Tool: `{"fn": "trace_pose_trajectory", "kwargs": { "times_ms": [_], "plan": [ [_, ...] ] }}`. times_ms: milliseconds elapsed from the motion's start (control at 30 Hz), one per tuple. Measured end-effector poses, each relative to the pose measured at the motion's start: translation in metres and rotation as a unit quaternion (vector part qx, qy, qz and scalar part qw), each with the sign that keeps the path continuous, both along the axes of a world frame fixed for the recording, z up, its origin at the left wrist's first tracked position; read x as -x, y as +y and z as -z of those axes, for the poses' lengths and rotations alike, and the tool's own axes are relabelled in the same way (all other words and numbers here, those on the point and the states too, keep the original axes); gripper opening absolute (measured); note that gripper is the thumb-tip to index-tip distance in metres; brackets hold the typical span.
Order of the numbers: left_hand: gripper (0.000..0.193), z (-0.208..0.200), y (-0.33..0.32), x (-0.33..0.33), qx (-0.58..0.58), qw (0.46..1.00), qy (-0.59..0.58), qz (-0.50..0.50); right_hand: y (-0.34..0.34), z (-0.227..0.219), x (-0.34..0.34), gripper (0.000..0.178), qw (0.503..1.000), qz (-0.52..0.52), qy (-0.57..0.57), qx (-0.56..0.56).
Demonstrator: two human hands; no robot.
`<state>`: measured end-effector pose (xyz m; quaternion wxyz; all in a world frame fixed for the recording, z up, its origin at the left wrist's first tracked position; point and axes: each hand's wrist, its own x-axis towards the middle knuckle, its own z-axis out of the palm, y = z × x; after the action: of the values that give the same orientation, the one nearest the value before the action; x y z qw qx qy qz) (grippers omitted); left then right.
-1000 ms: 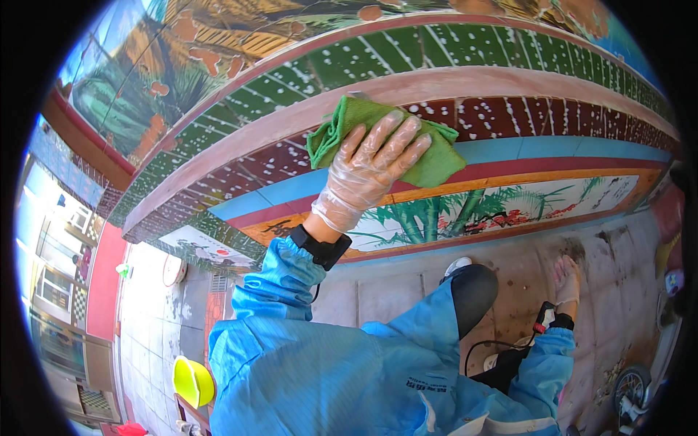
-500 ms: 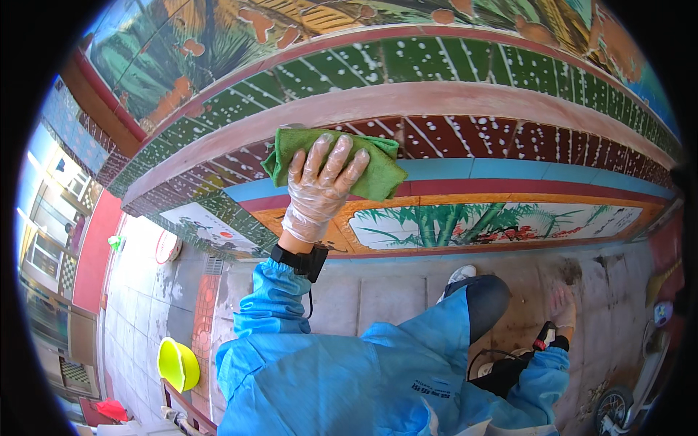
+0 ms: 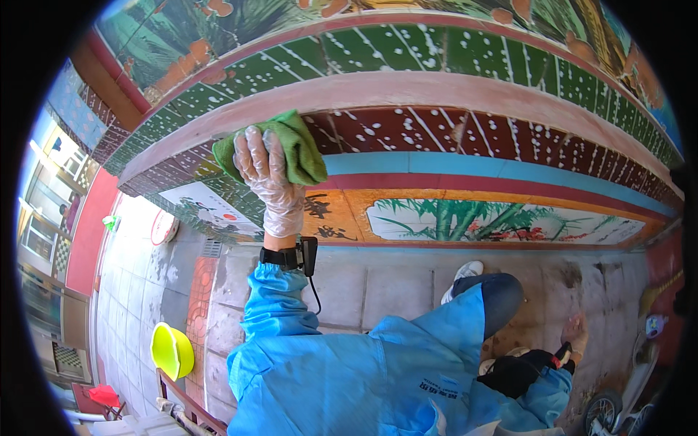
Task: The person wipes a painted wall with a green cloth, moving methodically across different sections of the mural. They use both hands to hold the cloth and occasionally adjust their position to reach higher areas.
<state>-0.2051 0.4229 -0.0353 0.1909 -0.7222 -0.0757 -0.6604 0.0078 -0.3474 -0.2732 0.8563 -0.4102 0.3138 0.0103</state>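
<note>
Nearest, below the painted beam (image 3: 436, 91), the right hand (image 3: 574, 330) hangs low beside a blue-clad knee; whether it is open or closed cannot be told. A yellow basin (image 3: 171, 351) sits on the tiled floor (image 3: 131, 291) far beneath. The gloved left hand (image 3: 267, 174) presses flat, fingers spread, on a green cloth (image 3: 294, 149) against the beam's dotted red band.

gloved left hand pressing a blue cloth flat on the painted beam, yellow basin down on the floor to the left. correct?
Not quite: the cloth is green, not blue; the blue is the person's sleeve and a stripe on the beam. The head view shows it. The rest holds: the gloved left hand presses the cloth flat on the painted beam, and the yellow basin sits on the floor to the left.
</note>
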Motion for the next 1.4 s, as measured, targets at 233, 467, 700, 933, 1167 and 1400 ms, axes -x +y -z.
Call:
{"fn": "trace_pose_trajectory", "kwargs": {
  "times_ms": [233, 467, 700, 933, 1167, 1400],
  "plan": [
    [0.07, 0.014, 0.061, 0.016, 0.223, 0.954, -0.156, 0.126, -0.021, -0.001, 0.027, 0.043, 0.997, 0.064, -0.012, -0.033],
    [0.036, 0.011, 0.093, 0.045, 0.289, 0.926, -0.223, 0.094, -0.066, 0.037, 0.039, 0.036, 0.998, -0.01, -0.054, 0.001],
    [0.051, -0.002, 0.127, 0.068, 0.309, 0.916, -0.251, 0.056, -0.086, 0.048, 0.046, 0.027, 0.998, 0.047, -0.037, -0.01],
    [0.068, -0.01, 0.162, 0.095, 0.399, 0.858, -0.287, 0.149, -0.12, 0.07, 0.033, 0.037, 0.931, -0.12, -0.15, 0.311],
    [0.06, -0.027, 0.209, 0.123, 0.476, 0.812, -0.317, 0.111, -0.07, 0.025, 0.042, 0.04, 0.993, 0.109, -0.052, 0.007],
    [0.065, -0.033, 0.229, 0.148, 0.457, 0.837, -0.295, 0.054, -0.066, 0.016, 0.046, 0.046, 0.994, 0.095, -0.048, -0.002]
  ]
}}
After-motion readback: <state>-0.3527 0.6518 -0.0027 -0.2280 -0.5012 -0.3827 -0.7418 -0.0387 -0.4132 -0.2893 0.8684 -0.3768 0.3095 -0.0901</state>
